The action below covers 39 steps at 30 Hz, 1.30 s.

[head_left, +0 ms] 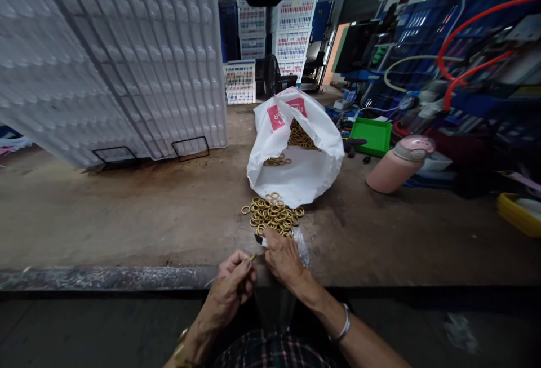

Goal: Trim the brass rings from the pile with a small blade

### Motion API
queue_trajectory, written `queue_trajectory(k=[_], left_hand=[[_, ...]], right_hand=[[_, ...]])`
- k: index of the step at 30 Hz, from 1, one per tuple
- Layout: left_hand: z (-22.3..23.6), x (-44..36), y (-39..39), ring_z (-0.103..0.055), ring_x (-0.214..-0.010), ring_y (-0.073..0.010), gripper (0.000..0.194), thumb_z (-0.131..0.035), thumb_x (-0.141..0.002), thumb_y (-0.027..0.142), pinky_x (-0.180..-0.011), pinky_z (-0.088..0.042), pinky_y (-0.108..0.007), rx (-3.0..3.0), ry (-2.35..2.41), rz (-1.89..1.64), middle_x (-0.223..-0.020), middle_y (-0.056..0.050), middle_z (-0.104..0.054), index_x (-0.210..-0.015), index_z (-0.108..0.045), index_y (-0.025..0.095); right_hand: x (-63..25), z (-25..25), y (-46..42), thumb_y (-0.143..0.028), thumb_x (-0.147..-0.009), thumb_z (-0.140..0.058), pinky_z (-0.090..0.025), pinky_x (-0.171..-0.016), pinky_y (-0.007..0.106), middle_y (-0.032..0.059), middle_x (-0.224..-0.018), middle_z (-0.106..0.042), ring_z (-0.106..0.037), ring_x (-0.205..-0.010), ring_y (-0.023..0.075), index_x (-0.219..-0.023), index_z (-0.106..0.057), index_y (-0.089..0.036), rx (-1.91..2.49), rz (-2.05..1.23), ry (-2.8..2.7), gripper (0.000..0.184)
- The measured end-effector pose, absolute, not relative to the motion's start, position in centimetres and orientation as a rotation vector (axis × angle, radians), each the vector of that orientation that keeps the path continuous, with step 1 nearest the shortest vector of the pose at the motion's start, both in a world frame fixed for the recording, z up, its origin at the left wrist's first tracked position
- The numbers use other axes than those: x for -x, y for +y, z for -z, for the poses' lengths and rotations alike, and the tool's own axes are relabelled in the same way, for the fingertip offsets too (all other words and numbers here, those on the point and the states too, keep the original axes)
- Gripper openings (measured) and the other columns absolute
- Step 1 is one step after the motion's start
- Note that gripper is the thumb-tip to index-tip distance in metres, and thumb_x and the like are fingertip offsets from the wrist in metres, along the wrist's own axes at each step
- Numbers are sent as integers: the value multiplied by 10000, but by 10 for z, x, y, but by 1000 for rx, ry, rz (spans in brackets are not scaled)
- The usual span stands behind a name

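Observation:
My left hand [232, 280] is closed at the table's front edge. A brass-coloured ring [253, 257], seen nearly edge-on, is pinched between its thumb and fingertips. Just to the right, my right hand [284, 258] is closed around a small flat tool [259, 240] with a black tip and a pale part; its exact kind is mostly hidden by the fingers. A loose pile of brass-coloured rings [274, 214] lies right beyond the right hand. Behind the pile, a white bag [296, 179] with red print lies open towards me, with more such rings inside.
Stacked white ribbed trays [177, 63] stand on the left of the table [127, 216]. To the right are a pink bottle [395, 168], a green tray [372, 136] and a yellow container [519, 214]. White crates [291, 24] are stacked at the back.

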<state>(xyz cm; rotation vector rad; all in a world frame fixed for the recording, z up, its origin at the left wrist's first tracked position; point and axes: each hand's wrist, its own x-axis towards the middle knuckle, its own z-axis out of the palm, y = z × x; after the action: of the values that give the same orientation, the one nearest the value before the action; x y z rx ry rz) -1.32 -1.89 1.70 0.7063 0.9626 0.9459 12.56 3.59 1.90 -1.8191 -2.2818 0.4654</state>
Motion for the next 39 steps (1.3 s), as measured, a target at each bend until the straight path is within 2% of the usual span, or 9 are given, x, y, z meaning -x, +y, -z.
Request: queue_trajectory(k=[4,8,10,13,19,24,30,33,39], left_hand=[[-16,13,-14,-337,-444,-22,328,-597,-745,453,-370,-220,-152,-592,894,-1011,-691,8,-516,-712,-508,139],[-15,16,-11,-348,-444,-24,263,-627,-734,380,-364,-226,-148,-520,861,-1038,-708,-3,-540,-722,-506,146],[-15,18,-10,-355,-440,-29,233,-654,-709,339,-365,-230,-144,-440,821,-1052,-695,8,-543,-793,-517,170],[-14,21,-8,-338,-419,-20,294,-694,-660,306,-364,-235,-137,-317,751,-1057,-657,18,-535,-878,-548,172],[-8,21,-3,-322,-412,-8,247,-701,-665,321,-351,-213,-124,-139,638,-1082,-651,2,-532,-682,-545,131],[-5,22,-2,-355,-427,-13,231,-721,-647,273,-351,-221,-113,-71,621,-1080,-658,-3,-539,-701,-551,127],[-6,21,-1,-397,-452,-25,265,-738,-624,246,-355,-224,-111,-71,692,-1103,-653,0,-544,-700,-512,130],[-8,17,0,-403,-443,-25,319,-748,-610,277,-358,-218,-114,-121,782,-1127,-628,16,-532,-684,-467,145],[-10,9,6,-395,-425,-24,367,-710,-630,393,-360,-212,-129,-389,938,-1130,-618,42,-505,-681,-429,162]], right_hand=[[-117,-19,42,-72,-727,-438,-338,-617,259,60,-915,-658,-605,-772,176,-1010,-525,-198,1858,-359,-2297,321],[-111,-13,48,-104,-767,-456,-359,-603,281,95,-890,-665,-626,-769,216,-1011,-525,-184,1932,-303,-2314,266],[-111,-10,50,-98,-772,-450,-363,-595,284,106,-893,-665,-632,-759,217,-1004,-523,-180,1927,-293,-2318,258],[-112,-8,51,-93,-772,-439,-361,-584,282,102,-881,-668,-635,-740,210,-987,-526,-184,1920,-299,-2316,250],[-116,-5,49,-80,-750,-422,-358,-614,275,69,-901,-665,-620,-768,194,-1003,-544,-188,1874,-337,-2274,301],[-120,-3,50,-66,-747,-404,-358,-642,258,61,-939,-654,-600,-795,169,-1010,-563,-197,1846,-356,-2220,334],[-122,2,51,-30,-675,-420,-350,-660,232,44,-921,-651,-585,-816,155,-965,-572,-194,1789,-371,-2154,366],[-125,5,53,-50,-681,-430,-347,-650,225,40,-894,-661,-587,-791,155,-995,-573,-193,1702,-377,-2104,374],[-131,6,57,-116,-730,-438,-349,-607,224,29,-757,-651,-575,-688,155,-904,-601,-199,1578,-452,-2014,253]])
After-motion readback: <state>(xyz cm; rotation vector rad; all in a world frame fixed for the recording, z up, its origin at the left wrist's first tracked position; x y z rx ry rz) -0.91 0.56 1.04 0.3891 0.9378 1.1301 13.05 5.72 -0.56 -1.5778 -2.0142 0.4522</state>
